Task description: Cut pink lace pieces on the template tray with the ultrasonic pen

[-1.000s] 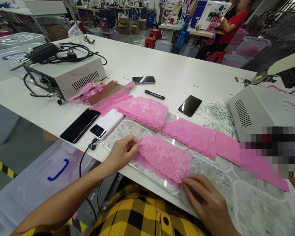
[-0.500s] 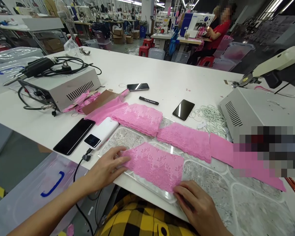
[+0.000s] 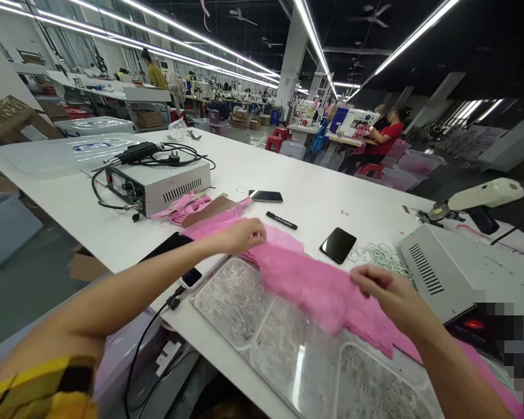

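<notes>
A pink lace fabric piece [image 3: 303, 279] hangs between my two hands, blurred by motion, above a clear-covered mat with grey patterned panels [image 3: 283, 343]. My left hand [image 3: 247, 234] pinches its upper left corner. My right hand [image 3: 382, 285] grips the upper right corner between thumb and fingers. Just behind the held piece shows part of a pink lace stack [image 3: 288, 237], mostly covered by it. To the right, another pink stack [image 3: 371, 331] lies on the mat, partly hidden by the held piece and my right hand.
A grey box with a handheld tool [image 3: 174, 186] stands at left. Phones [image 3: 338, 245], a black marker [image 3: 282, 220] and tangled pale cord [image 3: 382, 256] lie on the white table. Another grey box [image 3: 436, 273] sits at right. A person in red [image 3: 386, 139] sits at a sewing machine beyond.
Both hands have lifted the pink lace piece off the mat and carried it forward, over the stacks. The head view has tilted up, showing more ceiling.
</notes>
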A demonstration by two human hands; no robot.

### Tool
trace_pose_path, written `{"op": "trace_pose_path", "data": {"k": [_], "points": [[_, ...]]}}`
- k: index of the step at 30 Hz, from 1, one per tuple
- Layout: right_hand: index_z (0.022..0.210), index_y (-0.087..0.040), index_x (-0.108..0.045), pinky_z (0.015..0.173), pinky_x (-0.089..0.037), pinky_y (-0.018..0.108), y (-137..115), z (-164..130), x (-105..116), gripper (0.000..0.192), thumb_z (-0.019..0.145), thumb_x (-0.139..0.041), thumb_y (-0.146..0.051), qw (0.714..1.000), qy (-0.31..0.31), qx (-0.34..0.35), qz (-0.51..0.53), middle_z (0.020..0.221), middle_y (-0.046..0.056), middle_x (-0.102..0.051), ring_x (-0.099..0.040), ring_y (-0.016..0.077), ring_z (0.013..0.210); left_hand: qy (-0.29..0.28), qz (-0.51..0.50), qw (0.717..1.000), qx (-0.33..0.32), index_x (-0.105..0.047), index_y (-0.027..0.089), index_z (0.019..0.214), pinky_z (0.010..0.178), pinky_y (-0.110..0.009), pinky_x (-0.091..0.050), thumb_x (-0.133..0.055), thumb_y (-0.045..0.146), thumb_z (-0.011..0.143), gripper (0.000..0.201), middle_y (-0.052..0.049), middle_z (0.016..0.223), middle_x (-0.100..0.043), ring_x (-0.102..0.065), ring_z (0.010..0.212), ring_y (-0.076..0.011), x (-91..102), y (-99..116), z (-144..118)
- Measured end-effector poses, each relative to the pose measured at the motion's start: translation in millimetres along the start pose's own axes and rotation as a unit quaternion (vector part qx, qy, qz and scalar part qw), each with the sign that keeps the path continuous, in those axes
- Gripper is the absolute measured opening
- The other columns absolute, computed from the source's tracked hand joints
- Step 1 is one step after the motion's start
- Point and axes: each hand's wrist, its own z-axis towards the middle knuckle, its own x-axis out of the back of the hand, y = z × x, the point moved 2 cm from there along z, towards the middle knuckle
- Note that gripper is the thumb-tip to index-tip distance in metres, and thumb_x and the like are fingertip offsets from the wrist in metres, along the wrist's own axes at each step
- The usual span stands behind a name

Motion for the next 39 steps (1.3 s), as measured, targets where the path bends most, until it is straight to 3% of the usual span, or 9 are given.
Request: {"op": "trace_pose_path", "data": {"k": [3, 5, 9, 13, 18, 23, 27, 32, 39], "points": [[0.072, -0.020, -0.065, 0.047, -0.036, 0.026, -16, 49, 12, 0.037, 0.077, -0.063, -0.056, 0.992, 0.118, 0.049, 0.007, 0.058, 0.000, -0.053, -0.043, 0.0114, 0.051, 0.060, 0.013, 0.998, 0.004, -0.065, 0.015, 0.084, 0.087, -0.030, -0.048, -0.050, 0.025, 0.090, 0.019, -0.008, 0.106, -0.064, -0.060, 0.092, -0.0179, 27.7, -13, 38], [0.074, -0.019, -0.065, 0.056, -0.042, 0.028, -24, 70, 7, 0.036, 0.077, -0.063, -0.055, 0.987, 0.138, 0.082, 0.007, 0.066, 0.003, -0.060, -0.050, 0.0134, 0.059, 0.080, 0.020, 0.997, 0.002, -0.066, 0.016, 0.087, 0.092, -0.030, -0.047, -0.049, 0.028, 0.091, 0.022, -0.008, 0.116, -0.062, -0.060, 0.097, -0.0179, 38.1, -23, 47], [0.074, -0.020, -0.066, 0.067, -0.047, 0.032, -20, 82, -36, 0.033, 0.078, -0.062, -0.053, 0.989, 0.100, 0.113, 0.001, 0.078, 0.006, -0.066, -0.056, 0.0168, 0.071, 0.055, 0.042, 0.998, -0.015, -0.067, 0.016, 0.078, 0.097, -0.031, -0.045, -0.053, 0.031, 0.088, 0.023, -0.009, 0.117, -0.064, -0.060, 0.104, -0.0192, 37.7, -51, 28], [0.076, -0.021, -0.070, 0.066, -0.050, 0.032, -1, 63, -79, 0.025, 0.078, -0.062, -0.045, 0.995, 0.009, 0.100, 0.001, 0.076, 0.005, -0.067, -0.058, 0.0154, 0.067, 0.021, 0.064, 0.997, -0.036, -0.068, 0.018, 0.074, 0.094, -0.030, -0.047, -0.058, 0.032, 0.085, 0.020, -0.008, 0.106, -0.069, -0.062, 0.103, -0.0207, 28.2, -72, -2], [0.089, -0.022, -0.071, 0.068, -0.052, 0.034, 29, 17, -56, 0.030, 0.085, -0.055, -0.048, 1.000, -0.003, 0.031, -0.004, 0.086, 0.006, -0.071, -0.061, 0.0170, 0.074, 0.012, 0.085, 0.991, -0.107, -0.069, 0.018, 0.092, 0.098, -0.032, -0.044, -0.050, 0.026, 0.093, 0.020, -0.009, 0.113, -0.066, -0.059, 0.108, -0.0199, -3.4, -28, -8], [0.086, -0.021, -0.071, 0.056, -0.049, 0.031, 64, -21, -30, 0.032, 0.080, -0.059, -0.050, 0.999, -0.027, -0.044, -0.019, 0.070, 0.004, -0.068, -0.059, 0.0155, 0.059, -0.099, 0.117, 0.966, -0.208, -0.066, 0.018, 0.077, 0.091, -0.030, -0.045, -0.062, 0.012, 0.085, 0.011, -0.005, 0.095, -0.067, -0.061, 0.094, -0.0178, -83.2, 44, 23], [0.091, -0.019, -0.070, 0.063, -0.052, 0.032, 81, -30, -32, 0.037, 0.075, -0.060, -0.051, 0.998, -0.027, -0.062, -0.012, 0.077, 0.005, -0.069, -0.063, 0.0178, 0.068, -0.159, 0.152, 0.953, -0.209, -0.065, 0.013, 0.075, 0.086, -0.034, -0.050, -0.066, 0.010, 0.083, 0.009, -0.007, 0.088, -0.066, -0.062, 0.088, -0.0186, -130.0, 57, 53], [0.092, -0.018, -0.070, 0.066, -0.052, 0.033, 88, -30, -32, 0.038, 0.075, -0.060, -0.050, 0.998, -0.027, -0.064, 0.009, 0.079, 0.006, -0.069, -0.063, 0.0187, 0.071, -0.220, 0.163, 0.945, -0.177, -0.060, 0.015, 0.116, 0.086, -0.039, -0.056, -0.058, 0.035, 0.097, 0.028, -0.008, 0.115, -0.063, -0.064, 0.099, -0.0187, -133.6, 49, 70], [0.090, -0.018, -0.070, 0.066, -0.052, 0.032, 86, -31, -31, 0.037, 0.078, -0.057, -0.051, 0.999, -0.024, -0.045, 0.015, 0.080, 0.006, -0.070, -0.064, 0.0181, 0.071, -0.269, 0.139, 0.943, -0.137, -0.061, 0.015, 0.116, 0.084, -0.038, -0.057, -0.058, 0.035, 0.097, 0.028, -0.008, 0.114, -0.063, -0.064, 0.097, -0.0190, -108.5, 53, 75]]}}
